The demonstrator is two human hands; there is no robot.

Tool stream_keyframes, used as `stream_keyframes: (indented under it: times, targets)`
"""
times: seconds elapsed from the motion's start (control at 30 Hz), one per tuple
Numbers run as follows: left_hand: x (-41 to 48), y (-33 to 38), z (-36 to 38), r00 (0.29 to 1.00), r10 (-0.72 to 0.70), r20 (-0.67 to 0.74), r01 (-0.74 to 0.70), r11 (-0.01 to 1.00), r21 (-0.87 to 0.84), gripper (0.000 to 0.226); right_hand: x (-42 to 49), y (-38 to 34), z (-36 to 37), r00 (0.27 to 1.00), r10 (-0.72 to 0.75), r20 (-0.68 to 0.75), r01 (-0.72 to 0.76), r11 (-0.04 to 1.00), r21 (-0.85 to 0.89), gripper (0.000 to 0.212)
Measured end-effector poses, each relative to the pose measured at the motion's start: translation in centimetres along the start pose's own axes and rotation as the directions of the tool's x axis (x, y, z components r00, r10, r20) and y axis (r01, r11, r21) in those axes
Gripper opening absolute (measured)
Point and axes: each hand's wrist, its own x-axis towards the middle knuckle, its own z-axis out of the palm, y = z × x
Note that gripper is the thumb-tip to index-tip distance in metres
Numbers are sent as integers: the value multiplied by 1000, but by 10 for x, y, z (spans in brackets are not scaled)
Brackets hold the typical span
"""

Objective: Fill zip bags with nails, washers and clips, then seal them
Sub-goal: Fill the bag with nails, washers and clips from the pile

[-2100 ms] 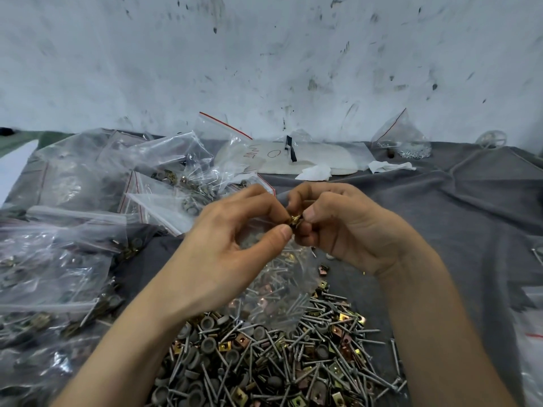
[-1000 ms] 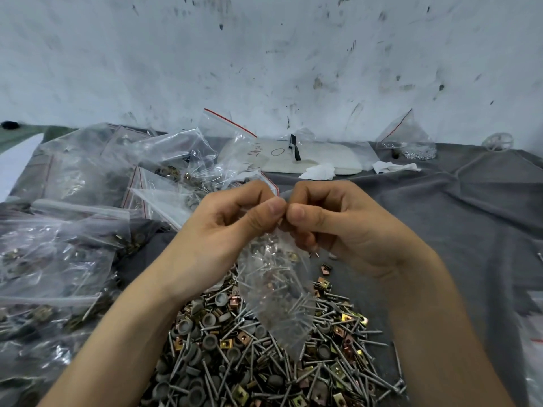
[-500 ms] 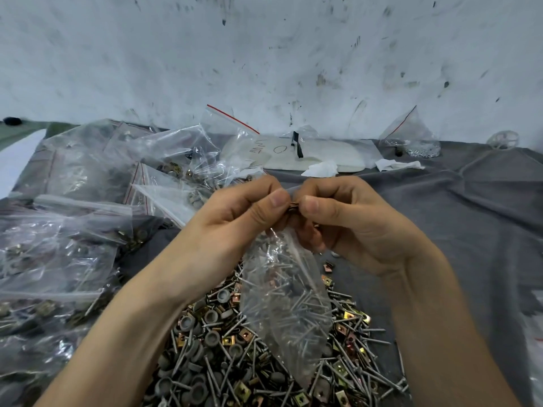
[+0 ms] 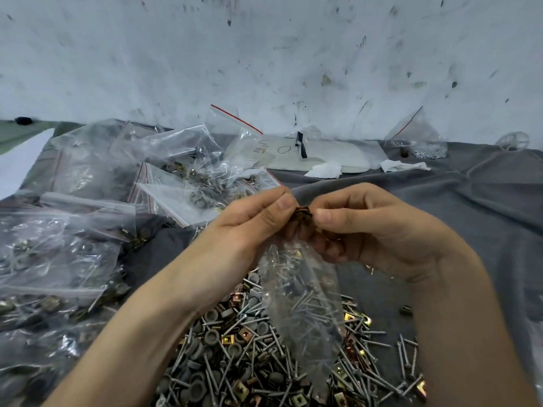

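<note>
**Clips held at the mouth of the bag**

The bag (image 4: 302, 304) hangs from both hands above the cloth (image 4: 484, 215), its top gathered between them and its lower end drooping toward the camera. It is clear and already holds nails and a few brass pieces. At its mouth sits a small stack of clips (image 4: 304, 214), wedged between the two thumbs.

Under the bag and nearer than it lies the pile (image 4: 229, 362) of loose nails, grey washers and brass clips; the bag's lower end hides part of it. Left of the bag, filled bags (image 4: 58, 259) lie heaped over one another, some with red strips. Beyond the bag, against the wall (image 4: 264, 54), lie a white sheet (image 4: 332, 155) with writing on it and a crumpled tissue (image 4: 323, 170). Beyond and to the right of the bag stands a lone pouch (image 4: 417, 136).

The left hand (image 4: 252, 227) pinches the bag's top with thumb and forefinger, thumb pointing right. The right hand (image 4: 373, 230) grasps the clips, thumb pressed on them and the other fingers curled beneath against the bag. Both forearms reach in from the bottom edge and cover parts of the pile.
</note>
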Motion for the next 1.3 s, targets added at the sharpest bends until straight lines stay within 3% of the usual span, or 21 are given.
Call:
stream_keyframes:
  times: [0.2, 0.3, 0.37, 0.47, 0.63, 0.77, 1.03, 1.13, 1.2, 1.3]
  targets:
    - [4, -3, 0, 987, -2, -164, 8, 999, 34, 35, 8, 2, 11, 991, -56, -122, 55, 998, -12, 19]
    - [5, -7, 1, 956, 90, -280, -18, 968, 251, 43, 12, 2, 18, 956, -151, -252, 76, 956, -283, 21]
    - [5, -6, 1, 944, 153, -293, -28, 920, 390, 44, 14, 2, 21, 918, -253, -305, 63, 853, -518, 13]
    - [5, -3, 0, 925, 226, -306, -44, 863, 503, 46, 14, 1, 26, 883, -393, -257, 78, 662, -745, 11]
    - [2, 0, 0, 918, 259, -301, -40, 815, 579, 39, 15, 2, 28, 849, -514, -120, 99, 379, -920, 14]
    - [2, 6, -1, 923, 256, -287, -33, 795, 605, 33, 17, 3, 31, 793, -601, -102, 101, 294, -950, 14]
    - [3, 2, 0, 875, 331, -352, -60, 797, 601, 33, 29, 15, 39, 685, -691, -230, -20, 298, -954, 28]
    - [0, 4, 10, 863, 406, -302, -124, 748, 652, 33, 26, 11, 25, 662, -664, -347, -69, 408, -911, 37]
    - [2, 4, 8, 881, 348, -320, -106, 805, 584, 36, 24, 9, 19, 668, -633, -392, -51, 486, -872, 34]
    - [5, 5, -2, 909, 241, -341, -44, 867, 496, 38, 21, 8, 11, 686, -536, -492, 18, 688, -725, 27]
